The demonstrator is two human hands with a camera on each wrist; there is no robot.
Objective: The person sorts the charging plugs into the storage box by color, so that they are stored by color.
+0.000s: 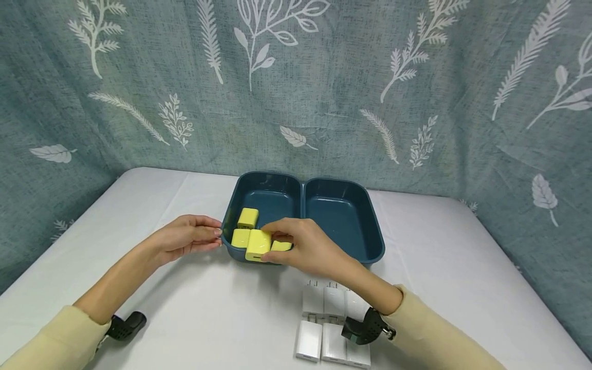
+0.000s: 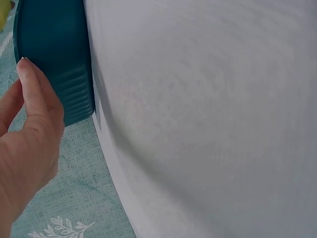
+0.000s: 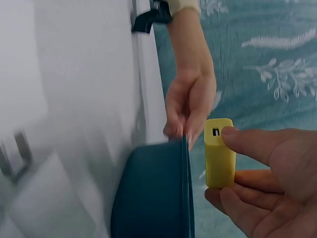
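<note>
Charger (image 1: 259, 244), yellow, sits pinched in the right hand (image 1: 307, 246); the left hand (image 1: 188, 237), fingers straight, touches the tray (image 1: 336, 221).

Right compartment (image 1: 335, 218) free beyond divider (image 1: 303, 201)

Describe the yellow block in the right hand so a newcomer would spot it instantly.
On the white table sits a dark blue box with two compartments side by side. By the near rim of its left compartment, the right hand holds up a yellow block with a small port in one end. Unlike the other yellow blocks inside, it is held.
</note>
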